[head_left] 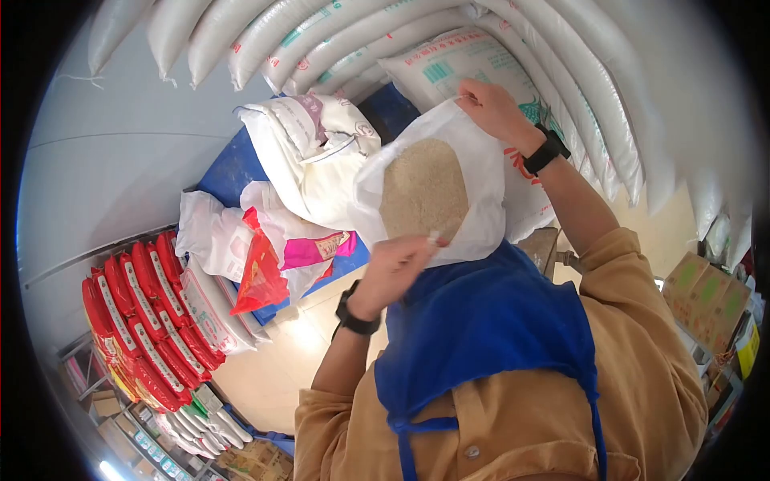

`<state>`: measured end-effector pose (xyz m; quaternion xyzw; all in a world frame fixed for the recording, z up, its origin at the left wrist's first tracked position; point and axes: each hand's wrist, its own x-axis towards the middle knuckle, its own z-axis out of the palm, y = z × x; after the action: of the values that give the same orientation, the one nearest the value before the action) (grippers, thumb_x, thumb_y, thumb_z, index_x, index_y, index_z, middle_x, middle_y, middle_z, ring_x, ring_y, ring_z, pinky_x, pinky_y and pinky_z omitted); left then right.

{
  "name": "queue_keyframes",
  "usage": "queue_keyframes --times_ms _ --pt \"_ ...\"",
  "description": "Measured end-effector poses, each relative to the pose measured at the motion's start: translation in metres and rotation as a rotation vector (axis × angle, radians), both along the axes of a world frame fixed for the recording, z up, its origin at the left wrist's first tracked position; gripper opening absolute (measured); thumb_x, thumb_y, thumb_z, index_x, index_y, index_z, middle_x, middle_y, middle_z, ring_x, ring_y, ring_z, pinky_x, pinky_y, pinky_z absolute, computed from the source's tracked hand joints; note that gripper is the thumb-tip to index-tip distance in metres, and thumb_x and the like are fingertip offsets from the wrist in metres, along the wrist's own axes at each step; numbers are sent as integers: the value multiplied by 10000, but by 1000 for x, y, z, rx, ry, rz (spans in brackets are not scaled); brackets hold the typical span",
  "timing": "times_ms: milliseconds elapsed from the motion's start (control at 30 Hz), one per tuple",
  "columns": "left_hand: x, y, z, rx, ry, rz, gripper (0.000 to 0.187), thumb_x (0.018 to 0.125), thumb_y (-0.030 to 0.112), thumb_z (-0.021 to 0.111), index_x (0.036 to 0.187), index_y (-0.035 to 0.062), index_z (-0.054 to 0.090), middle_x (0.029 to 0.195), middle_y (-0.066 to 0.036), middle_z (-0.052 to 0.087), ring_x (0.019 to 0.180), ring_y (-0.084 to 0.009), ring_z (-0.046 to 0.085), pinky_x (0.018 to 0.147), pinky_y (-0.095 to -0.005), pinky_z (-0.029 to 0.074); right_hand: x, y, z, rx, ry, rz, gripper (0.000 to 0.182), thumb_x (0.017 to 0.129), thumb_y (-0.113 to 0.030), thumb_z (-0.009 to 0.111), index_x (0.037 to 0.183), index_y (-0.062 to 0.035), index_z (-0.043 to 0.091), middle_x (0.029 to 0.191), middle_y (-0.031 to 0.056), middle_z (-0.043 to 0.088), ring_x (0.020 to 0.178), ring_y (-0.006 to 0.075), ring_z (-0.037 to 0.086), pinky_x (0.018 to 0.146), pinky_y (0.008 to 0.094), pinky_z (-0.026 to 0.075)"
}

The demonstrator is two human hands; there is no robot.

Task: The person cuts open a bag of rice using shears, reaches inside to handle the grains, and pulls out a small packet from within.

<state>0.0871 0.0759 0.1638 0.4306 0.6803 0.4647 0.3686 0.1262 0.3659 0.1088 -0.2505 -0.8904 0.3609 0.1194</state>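
In the head view, an open white sack (486, 188) stands in front of my blue apron (489, 321). Tan, fine-grained contents (425, 188) show through its wide mouth. My right hand (493, 115) is closed on the sack's far right rim and pulls that edge up. At the near rim, my left hand (395, 268) pinches the edge between its fingers. Crumpled white sacks (313, 152) lie against the open sack's left side. A full printed sack (457, 68) is behind my right hand.
Stacked full white sacks (321, 48) curve around the back and right. Red packages (144, 321) are piled at the left, near a red plastic bag (258, 268) on a blue surface (233, 168). Cardboard boxes (706, 301) stand at the far right.
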Motion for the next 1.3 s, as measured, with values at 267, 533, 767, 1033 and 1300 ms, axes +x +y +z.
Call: queue_keyframes --times_ms 267,533,767,1033,1300 --pt "-72 -122 34 219 -281 845 236 961 190 499 953 -10 623 580 53 394 528 -48 330 518 -220 278 4 -21 1 72 317 -47 130 820 -152 591 848 -28 563 768 139 606 643 308 571 597 368 441" --pt "-78 -136 7 -139 -39 889 270 955 255 527 967 14 648 551 54 414 509 -33 364 500 -199 286 10 -95 -6 -1250 182 -125 218 898 -238 541 883 -21 553 704 48 554 606 127 552 527 267 454" --pt "-81 -144 -19 -231 -110 867 276 946 282 548 989 35 663 544 63 415 486 -18 364 455 -185 277 -23 -86 -37 -1303 290 -346 188 885 -220 553 844 -36 548 682 39 545 530 110 503 479 254 398" --pt "-86 -127 -15 -245 -138 788 263 951 256 536 1006 28 655 546 73 391 473 -13 327 447 -188 262 57 -126 16 -1319 -13 -121 135 883 -163 560 780 -80 531 642 -41 436 519 27 361 459 195 249" --pt "-68 -78 1 -255 -263 591 226 945 204 533 1018 46 677 586 91 426 506 5 316 455 -179 230 96 -102 107 -960 165 423 68 881 -97 563 892 -41 600 690 -20 515 627 70 439 571 232 368"
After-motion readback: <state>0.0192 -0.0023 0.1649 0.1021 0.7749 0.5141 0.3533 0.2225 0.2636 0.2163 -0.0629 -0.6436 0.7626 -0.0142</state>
